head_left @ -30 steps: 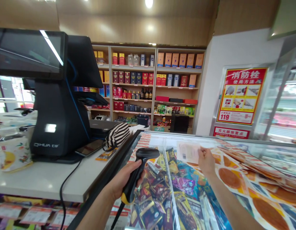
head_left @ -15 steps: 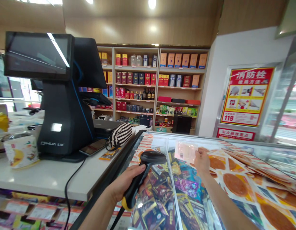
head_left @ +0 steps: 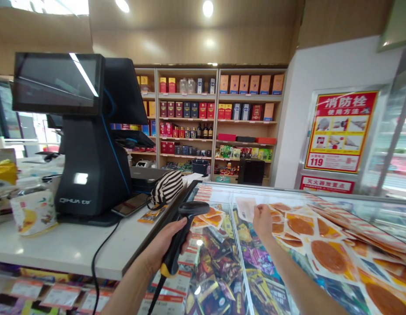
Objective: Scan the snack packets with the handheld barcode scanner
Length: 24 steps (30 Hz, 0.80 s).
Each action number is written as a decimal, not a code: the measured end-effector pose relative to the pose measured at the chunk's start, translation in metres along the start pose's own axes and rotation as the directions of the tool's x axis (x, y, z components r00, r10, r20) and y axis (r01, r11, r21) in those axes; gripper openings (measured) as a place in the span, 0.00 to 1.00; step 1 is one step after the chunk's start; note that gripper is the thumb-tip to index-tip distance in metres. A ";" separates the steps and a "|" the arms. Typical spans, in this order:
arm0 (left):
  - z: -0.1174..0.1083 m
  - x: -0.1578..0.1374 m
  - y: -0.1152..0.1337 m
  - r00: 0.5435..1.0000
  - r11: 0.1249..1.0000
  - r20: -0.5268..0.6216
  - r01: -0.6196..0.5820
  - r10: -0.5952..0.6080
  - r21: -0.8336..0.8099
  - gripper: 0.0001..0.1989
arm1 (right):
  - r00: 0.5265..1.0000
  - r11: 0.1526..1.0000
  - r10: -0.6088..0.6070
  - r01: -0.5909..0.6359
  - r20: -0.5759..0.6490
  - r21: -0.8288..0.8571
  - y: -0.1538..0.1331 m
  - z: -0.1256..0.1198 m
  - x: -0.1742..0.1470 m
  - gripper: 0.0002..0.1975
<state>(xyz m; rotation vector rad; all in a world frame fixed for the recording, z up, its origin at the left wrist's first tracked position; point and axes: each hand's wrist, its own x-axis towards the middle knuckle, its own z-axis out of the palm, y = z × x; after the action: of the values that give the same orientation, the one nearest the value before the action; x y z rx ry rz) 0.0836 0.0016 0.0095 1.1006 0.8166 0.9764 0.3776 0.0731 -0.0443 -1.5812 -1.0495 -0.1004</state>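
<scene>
My left hand (head_left: 170,245) is wrapped round the handle of a black barcode scanner (head_left: 193,208) with a yellow band at its base and a cable hanging down. The scanner's head points to the right, over the glass-topped case. Held between the closed fingers of my right hand (head_left: 263,222) is a pale, flat packet (head_left: 245,209), gripped at its right edge. It is above the case, to the right of the scanner head and apart from it. Its print cannot be read. Flat packets with round orange-brown pictures (head_left: 300,225) lie to the right of my right hand.
A black checkout terminal (head_left: 91,166) stands on the white counter (head_left: 74,249) at left, with a phone (head_left: 132,205) and a striped pouch (head_left: 166,188) beside it. Wrapped goods (head_left: 219,262) fill the case below my hands. Shelves of boxes (head_left: 186,109) line the back wall.
My left hand has moved the scanner left. My right hand has shifted left too, and the pale packet is now tilted differently. The view has shifted slightly.
</scene>
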 end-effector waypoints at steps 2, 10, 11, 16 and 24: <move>-0.005 -0.001 0.001 0.999 1.000 -0.035 0.000 -0.001 -0.018 0.16 | 0.989 0.996 -0.084 0.082 0.121 0.022 -0.012 0.014 -0.018 0.08; -0.018 -0.007 0.003 0.995 0.994 -0.002 0.102 -0.102 -0.031 0.19 | 0.746 0.922 -0.386 0.334 0.543 0.196 -0.050 0.073 -0.070 0.08; -0.018 -0.007 0.004 0.995 0.994 -0.014 0.099 -0.099 -0.040 0.19 | 0.736 0.914 -0.403 0.347 0.544 0.209 -0.054 0.078 -0.071 0.08; -0.009 -0.008 0.008 0.989 0.995 -0.125 0.069 -0.077 -0.071 0.14 | 0.659 0.861 -0.501 0.444 0.560 0.248 -0.059 0.089 -0.065 0.08; 0.008 -0.002 -0.001 0.996 0.997 0.023 0.082 -0.082 0.007 0.17 | 0.826 0.805 -0.313 0.493 0.469 -0.330 0.003 -0.010 0.000 0.17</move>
<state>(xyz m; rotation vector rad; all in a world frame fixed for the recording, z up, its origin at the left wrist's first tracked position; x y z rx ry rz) 0.0907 -0.0032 0.0106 1.0740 0.8403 0.8920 0.3840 0.0653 -0.0432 -1.7892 -1.7910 -0.3509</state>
